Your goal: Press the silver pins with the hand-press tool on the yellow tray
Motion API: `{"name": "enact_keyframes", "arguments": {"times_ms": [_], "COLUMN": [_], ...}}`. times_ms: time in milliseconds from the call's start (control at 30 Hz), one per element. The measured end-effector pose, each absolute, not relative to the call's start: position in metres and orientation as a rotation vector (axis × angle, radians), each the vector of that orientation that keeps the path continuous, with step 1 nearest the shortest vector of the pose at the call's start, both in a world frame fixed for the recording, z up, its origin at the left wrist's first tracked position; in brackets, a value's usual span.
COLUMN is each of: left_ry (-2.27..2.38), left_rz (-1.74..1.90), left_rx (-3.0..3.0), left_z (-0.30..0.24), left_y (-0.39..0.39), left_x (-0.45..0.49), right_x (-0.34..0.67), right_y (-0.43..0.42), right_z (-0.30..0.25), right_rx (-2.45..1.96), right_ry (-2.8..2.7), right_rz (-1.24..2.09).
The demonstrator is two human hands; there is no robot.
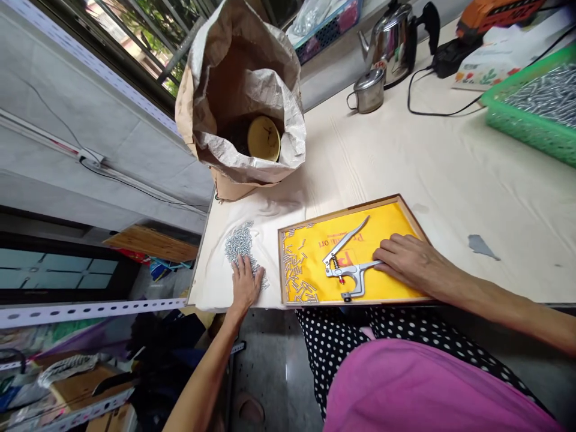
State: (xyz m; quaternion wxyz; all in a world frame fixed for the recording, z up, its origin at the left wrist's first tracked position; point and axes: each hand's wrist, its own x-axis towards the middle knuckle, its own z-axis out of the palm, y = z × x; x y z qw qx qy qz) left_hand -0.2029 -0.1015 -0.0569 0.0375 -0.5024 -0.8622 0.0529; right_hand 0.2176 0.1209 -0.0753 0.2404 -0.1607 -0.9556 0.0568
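Note:
A heap of small silvery metal pieces (239, 241), too small to name surely, lies on the cloth at the table's left end. My left hand (245, 281) rests on the near side of this heap, palm down with fingers spread. To its right is a shallow wooden-edged tray (342, 211) with a yellow bottom. Inside the tray, similar metal pieces (294, 273) are scattered along the left side. Silver snap pliers (353, 271) lie in the middle, their handles apart. My right hand (398, 261) has its fingers curled over the end of the lower handle.
Behind the heap stands a large paper sack (249, 168) with a yellow cup (264, 139) inside. Farther back are a steel kettle (392, 45), a lidded metal cup (369, 93) and a black cable. A green basket (517, 123) of metal pieces sits at right, beyond a grey scrap (483, 246).

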Motion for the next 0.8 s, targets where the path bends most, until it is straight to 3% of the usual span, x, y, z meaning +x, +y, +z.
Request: {"name": "enact_keyframes", "arguments": {"times_ms": [233,500,800], "left_ry": [-2.74,-2.66,-2.612], "left_rz": [0.018,-0.741,-0.047], "left_rx": [-1.631,-1.556,-1.705], "left_z": [-0.061,-0.031,-0.003], "left_y": [-0.037,0.009,-0.068], "left_x": [-0.182,-0.202,-0.185], "right_x": [0.218,0.219,0.22], "right_y": [0.12,0.119,0.121], "right_z": [-0.081,-0.076,-0.082], "right_rx": [-0.484,-0.475,-0.458], "right_ry": [-2.642,-2.645,-2.653], "right_rz": [0.146,0.198,0.196]}}
